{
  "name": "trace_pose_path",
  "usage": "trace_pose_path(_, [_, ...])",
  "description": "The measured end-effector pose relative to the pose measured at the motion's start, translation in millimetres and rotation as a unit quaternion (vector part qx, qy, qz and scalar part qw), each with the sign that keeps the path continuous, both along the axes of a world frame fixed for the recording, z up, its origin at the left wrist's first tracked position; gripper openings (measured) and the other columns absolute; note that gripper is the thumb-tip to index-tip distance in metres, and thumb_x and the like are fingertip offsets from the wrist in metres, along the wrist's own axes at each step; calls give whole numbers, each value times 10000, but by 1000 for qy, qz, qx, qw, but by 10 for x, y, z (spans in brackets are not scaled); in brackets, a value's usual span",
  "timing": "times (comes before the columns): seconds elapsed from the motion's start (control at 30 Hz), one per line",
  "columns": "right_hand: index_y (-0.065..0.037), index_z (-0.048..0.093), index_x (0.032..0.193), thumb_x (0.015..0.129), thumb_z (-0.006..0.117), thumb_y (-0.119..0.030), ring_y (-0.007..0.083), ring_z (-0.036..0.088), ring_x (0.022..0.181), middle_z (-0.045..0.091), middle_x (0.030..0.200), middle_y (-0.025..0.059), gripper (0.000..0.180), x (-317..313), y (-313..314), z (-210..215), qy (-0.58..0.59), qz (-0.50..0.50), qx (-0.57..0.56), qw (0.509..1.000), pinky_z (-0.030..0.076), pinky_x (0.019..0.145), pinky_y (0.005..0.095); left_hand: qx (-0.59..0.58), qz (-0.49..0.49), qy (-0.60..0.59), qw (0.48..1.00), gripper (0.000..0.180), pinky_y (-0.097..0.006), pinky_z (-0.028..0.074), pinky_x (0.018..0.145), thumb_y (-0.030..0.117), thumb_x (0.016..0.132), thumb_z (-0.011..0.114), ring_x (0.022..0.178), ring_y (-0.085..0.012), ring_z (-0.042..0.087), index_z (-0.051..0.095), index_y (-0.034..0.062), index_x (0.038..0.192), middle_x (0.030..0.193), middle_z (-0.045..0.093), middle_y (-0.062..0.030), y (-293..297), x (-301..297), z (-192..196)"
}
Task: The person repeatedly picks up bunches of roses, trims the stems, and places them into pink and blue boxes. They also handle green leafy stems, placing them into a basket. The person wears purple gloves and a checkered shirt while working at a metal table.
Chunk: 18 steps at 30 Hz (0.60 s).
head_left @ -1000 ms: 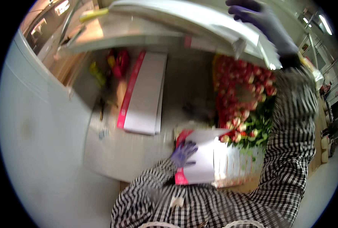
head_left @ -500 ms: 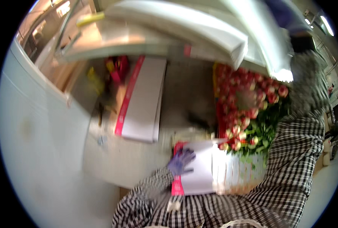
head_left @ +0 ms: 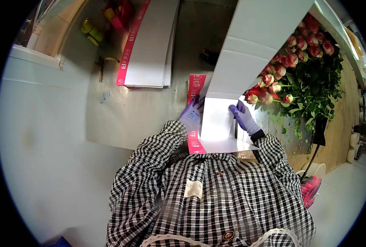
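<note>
Both hands wear purple-and-lavender knit gloves. My right hand (head_left: 244, 117) pinches the right edge of a long creased white cardboard sheet (head_left: 249, 61), thumb on the near face. The sheet rises from in front of my chest and leans away to the upper right; its lower part is bent at creases. My left hand (head_left: 191, 115) lies with fingers stretched out at the sheet's left edge, over a white sheet with a pink printed border (head_left: 197, 84). Some of its fingertips are partly hidden by the cardboard.
A stack of white pink-edged sheets (head_left: 150, 49) lies on the metal table (head_left: 129, 111) at the left. Beyond it are a yellow-green object (head_left: 91, 32) and a pink object (head_left: 123, 16). Red-and-cream roses (head_left: 290, 60) with leafy stems are piled at the right.
My right arm has come down from its raised, outstretched position at the upper right to the cardboard before me. The long white sheet now stands there, and the view has tilted down.
</note>
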State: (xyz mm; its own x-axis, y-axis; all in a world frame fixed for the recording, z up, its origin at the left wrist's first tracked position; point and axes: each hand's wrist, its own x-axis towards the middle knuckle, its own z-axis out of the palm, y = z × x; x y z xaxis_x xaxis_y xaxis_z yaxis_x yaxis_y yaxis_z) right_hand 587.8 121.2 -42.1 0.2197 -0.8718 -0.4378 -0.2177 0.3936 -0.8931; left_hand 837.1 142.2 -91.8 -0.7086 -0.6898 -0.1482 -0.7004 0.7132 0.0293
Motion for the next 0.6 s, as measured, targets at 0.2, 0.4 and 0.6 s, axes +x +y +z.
trace_pose_path(0.2, [-73, 442, 800, 912, 641, -301, 68, 365, 631, 381, 701, -38, 322, 72, -126, -196, 95, 67, 5, 993, 352, 550, 246, 34, 182, 193, 963, 572, -513, 180, 1161, 254, 907, 452, 1364, -335, 313, 377, 55, 1437, 1443, 401, -172, 203, -9, -161])
trace_pose_path(0.4, [37, 601, 1009, 860, 630, -457, 357, 672, 822, 681, 930, 211, 517, 127, -266, -304, 235, 99, 52, 966, 521, 718, 421, -66, 231, 255, 937, 567, -551, 317, 1074, 111, 812, 559, 1219, -410, 414, 487, 157, 1372, 1285, 463, -191, 317, 89, -65])
trace_pose_path(0.6, [-71, 701, 974, 895, 482, -607, 293, 687, 860, 701, 908, 146, 584, 236, -363, 55, 516, 259, -36, 815, 532, 745, 440, -50, 219, 166, 960, 497, -558, 282, 1075, 323, 803, 613, 1165, -411, 453, 566, 98, 1244, 1209, 504, -201, 143, -29, 175])
